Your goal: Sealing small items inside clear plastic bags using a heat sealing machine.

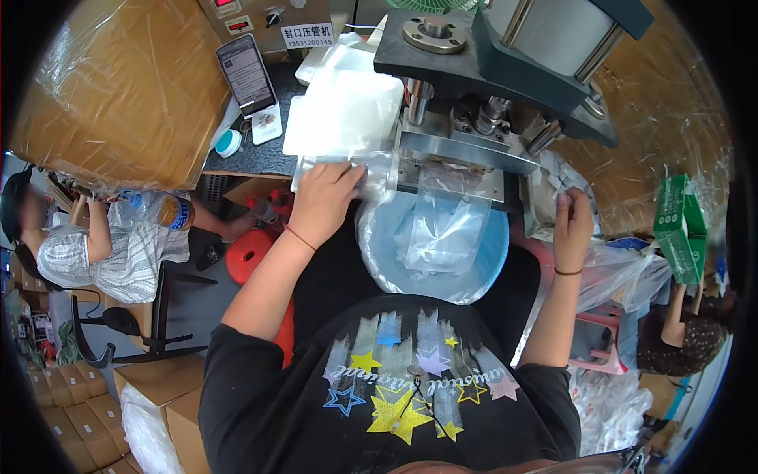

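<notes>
My left hand (328,197) is closed, thumb and fingers pinching a clear plastic bag (377,175) at the near edge of the bag stack (343,118). To the right, my right hand (575,221) is held up with its fingertips drawn together, beside a tray of small whitish pieces (562,183). Whether a small piece is between those fingers I cannot make out. Between my hands stands a metal press (466,146). Another clear plastic bag (446,237) hangs from its front edge, over a blue plastic-lined bucket (371,257) between my knees.
A phone (246,75) leans at the back left, near a small white-and-teal jar (228,143). Large cardboard boxes (130,87) flank the bench. One person (103,245) sits at the left, another (683,336) at the right by a green box (681,229). A red stool (251,257) stands beside me.
</notes>
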A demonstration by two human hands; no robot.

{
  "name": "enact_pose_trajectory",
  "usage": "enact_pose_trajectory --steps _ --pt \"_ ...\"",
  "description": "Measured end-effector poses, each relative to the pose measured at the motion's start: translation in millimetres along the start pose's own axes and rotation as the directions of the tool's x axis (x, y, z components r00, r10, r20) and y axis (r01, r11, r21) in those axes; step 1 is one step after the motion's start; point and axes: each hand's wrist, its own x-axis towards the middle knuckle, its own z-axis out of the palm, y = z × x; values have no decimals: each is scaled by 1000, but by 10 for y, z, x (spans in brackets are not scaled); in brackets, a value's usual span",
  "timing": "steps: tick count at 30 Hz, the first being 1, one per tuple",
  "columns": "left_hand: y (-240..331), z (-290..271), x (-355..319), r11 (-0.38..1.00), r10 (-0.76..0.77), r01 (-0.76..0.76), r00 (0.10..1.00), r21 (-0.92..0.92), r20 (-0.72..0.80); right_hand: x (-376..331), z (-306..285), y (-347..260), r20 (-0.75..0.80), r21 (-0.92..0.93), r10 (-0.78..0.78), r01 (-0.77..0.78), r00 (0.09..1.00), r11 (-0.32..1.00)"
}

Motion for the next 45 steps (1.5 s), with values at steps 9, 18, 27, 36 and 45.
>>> enact_pose_trajectory --steps 9,18,27,36,45 --pt "666 42 46 171 -262 413 894 -894 363 -142 124 -1126 310 552 -461 238 831 799" --pt "1195 132 78 -333 86 586 799 -739 595 102 19 -1090 339 505 -368 163 866 848" --pt "1190 328 196 -396 164 704 685 -589 710 316 29 -223 329 -89 -174 213 928 973" --pt "969 493 490 -483 -76 539 759 -690 646 239 347 268 381 -112 -65 116 922 987" --pt "-50 180 173 989 -131 127 989 70 61 251 313 399 325 -13 -158 171 932 985"
